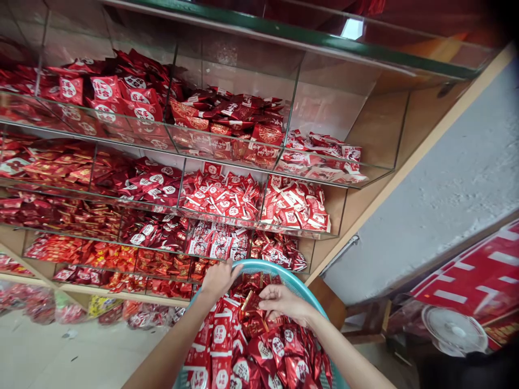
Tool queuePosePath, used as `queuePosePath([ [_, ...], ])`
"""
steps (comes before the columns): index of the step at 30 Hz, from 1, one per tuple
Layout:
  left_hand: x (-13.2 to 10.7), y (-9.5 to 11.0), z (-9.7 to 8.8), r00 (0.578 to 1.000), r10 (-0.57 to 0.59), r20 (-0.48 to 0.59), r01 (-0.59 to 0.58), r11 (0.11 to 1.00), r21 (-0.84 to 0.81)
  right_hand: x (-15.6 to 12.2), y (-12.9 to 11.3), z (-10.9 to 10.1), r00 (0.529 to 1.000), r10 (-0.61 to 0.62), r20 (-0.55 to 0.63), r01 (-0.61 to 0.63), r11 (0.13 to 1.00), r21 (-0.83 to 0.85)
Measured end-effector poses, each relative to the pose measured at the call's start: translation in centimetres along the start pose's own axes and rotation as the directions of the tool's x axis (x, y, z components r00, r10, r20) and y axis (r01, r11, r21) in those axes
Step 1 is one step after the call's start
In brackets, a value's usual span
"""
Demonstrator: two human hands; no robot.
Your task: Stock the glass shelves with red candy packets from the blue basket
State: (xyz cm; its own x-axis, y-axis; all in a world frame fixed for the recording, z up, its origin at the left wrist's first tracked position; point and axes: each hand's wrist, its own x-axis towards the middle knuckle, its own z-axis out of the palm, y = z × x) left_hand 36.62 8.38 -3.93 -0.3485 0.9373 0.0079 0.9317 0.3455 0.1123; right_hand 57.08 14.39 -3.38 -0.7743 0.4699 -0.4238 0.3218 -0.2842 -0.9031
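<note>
A teal plastic basket [298, 278] stands in front of me, filled with small red wrapped packets [263, 351] with white printed labels. My left hand [218, 280] is at the basket's far left rim, fingers curled over it and partly hidden. Over the basket, my right hand [286, 303] has its fingers closed around the edge of a shiny dark red packet with a gold edge [251, 301]. Other packets lie directly beneath that hand.
Glass-fronted shelves [227, 151] hold red packets sorted into compartments. Bagged goods [148, 314] lie on the floor along the shelf base. At right are a grey wall [446, 178], a red-and-white printed sheet [470, 275] and a round whitish plastic object [454, 329].
</note>
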Motion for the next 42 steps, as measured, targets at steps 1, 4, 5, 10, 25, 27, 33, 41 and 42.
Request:
queuePosePath([
  [1, 0.0, 0.0, -0.1, 1.0, 0.001, 0.001, -0.001, 1.0, 0.007, 0.3, 0.2, 0.2, 1.0, 0.002, -0.005, -0.002, 1.0, -0.001],
  [4, -0.1, 0.0, -0.2, 1.0, 0.005, 0.004, -0.005, 1.0, 0.014, 0.9, 0.7, 0.4, 0.998, -0.021, -0.059, 0.021, 1.0, -0.009],
  [5, -0.1, 0.0, -0.2, 1.0, 0.005, 0.005, -0.005, 1.0, 0.012, 1.0, 0.8, 0.5, 0.996, -0.039, -0.074, 0.038, 0.999, -0.011],
  [10, 0.0, 0.0, 0.1, 1.0, -0.001, -0.001, 0.001, 1.0, -0.006, 0.2, 0.5, 0.7, 0.993, -0.117, -0.019, 0.117, 0.993, 0.007],
  [25, 0.0, 0.0, 0.0, 1.0, -0.001, 0.004, 0.001, 1.0, -0.025, -1.6, -0.2, 2.0, 0.998, -0.068, -0.009, 0.068, 0.975, 0.21],
  [27, 0.0, 0.0, 0.1, 1.0, -0.001, 0.006, 0.001, 1.0, -0.023, -1.7, -0.3, 2.4, 0.996, -0.088, -0.014, 0.089, 0.965, 0.245],
  [33, 0.0, -0.1, 0.1, 1.0, 0.006, 0.0, -0.006, 1.0, -0.014, -2.3, -1.0, 3.4, 0.991, -0.132, 0.011, 0.125, 0.96, 0.249],
  [41, 0.0, -0.1, 0.1, 1.0, 0.013, -0.008, -0.013, 1.0, -0.02, -1.9, -0.4, 4.0, 0.991, -0.129, -0.044, 0.136, 0.967, 0.218],
  [42, 0.0, -0.1, 0.1, 1.0, 0.016, -0.014, -0.017, 1.0, -0.012, -1.9, -0.4, 4.0, 0.99, -0.128, -0.053, 0.137, 0.968, 0.21],
])
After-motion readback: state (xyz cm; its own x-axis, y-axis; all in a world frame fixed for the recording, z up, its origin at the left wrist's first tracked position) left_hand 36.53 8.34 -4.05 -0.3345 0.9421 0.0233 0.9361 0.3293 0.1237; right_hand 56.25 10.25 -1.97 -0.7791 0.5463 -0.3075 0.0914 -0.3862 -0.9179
